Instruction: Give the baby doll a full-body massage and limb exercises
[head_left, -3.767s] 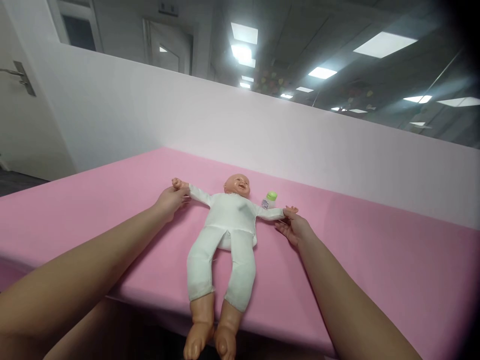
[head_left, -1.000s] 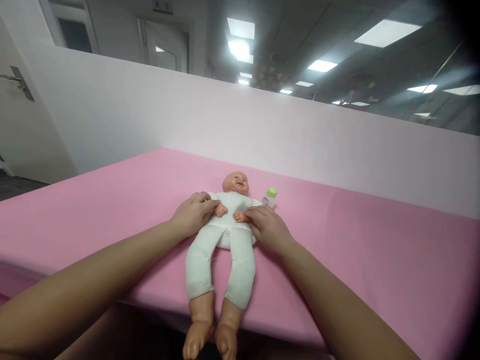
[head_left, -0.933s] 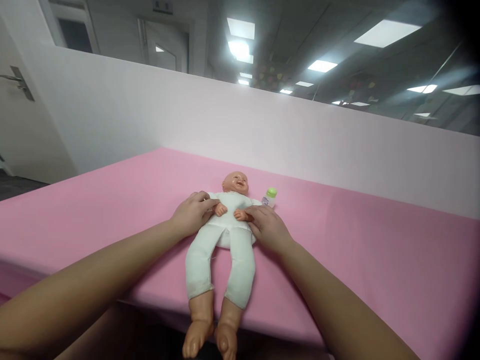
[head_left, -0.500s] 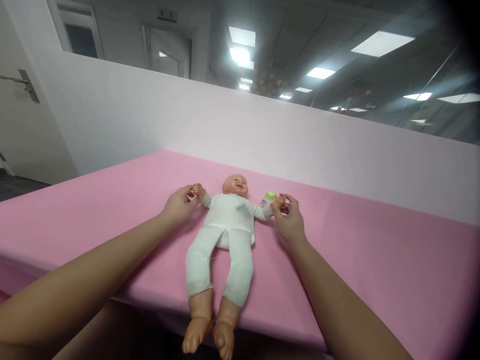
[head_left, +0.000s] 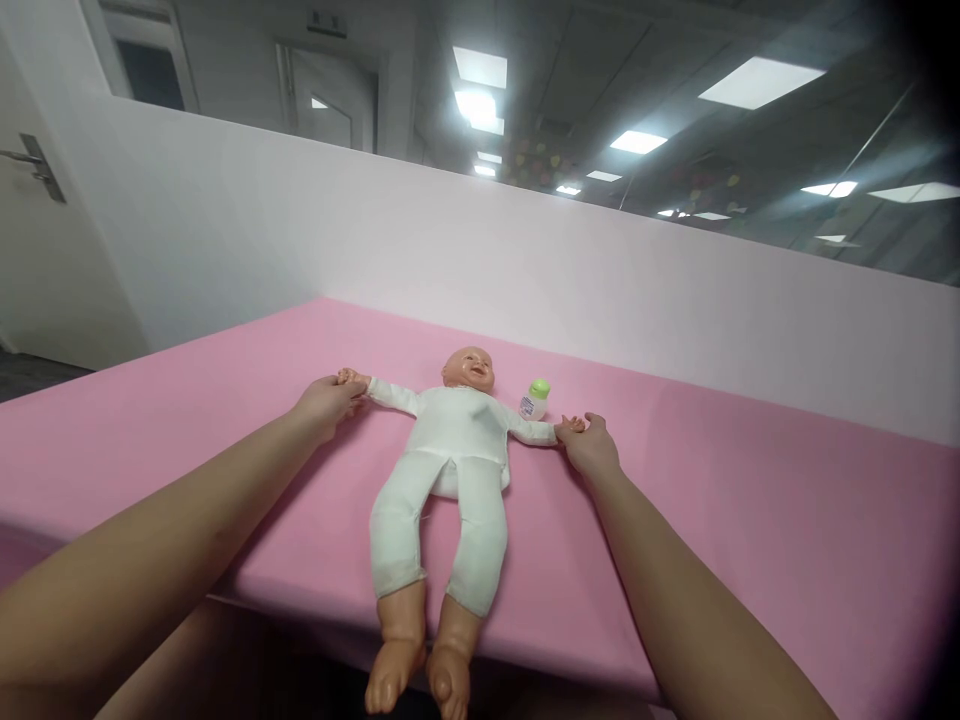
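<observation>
A baby doll (head_left: 459,430) in a white cloth suit lies on its back, head away from me, its bare feet over the table's front edge. Both of its arms are stretched out sideways. My left hand (head_left: 330,405) is closed round the doll's hand at the left. At the right, my right hand (head_left: 592,445) grips the doll's other hand, thumb at the wrist. A small clear bottle (head_left: 533,402) with a green cap stands beside the doll's head, just behind the arm on the right.
The doll and bottle rest on a pink-covered table (head_left: 720,500). A white low wall (head_left: 525,260) runs along its back, with dark glass above reflecting ceiling lights. A door (head_left: 52,240) with a metal handle is at the far left.
Both my hands have moved outward, most of all the left, and the doll's arms are now straighter and spread wider. The bottle shows more fully.
</observation>
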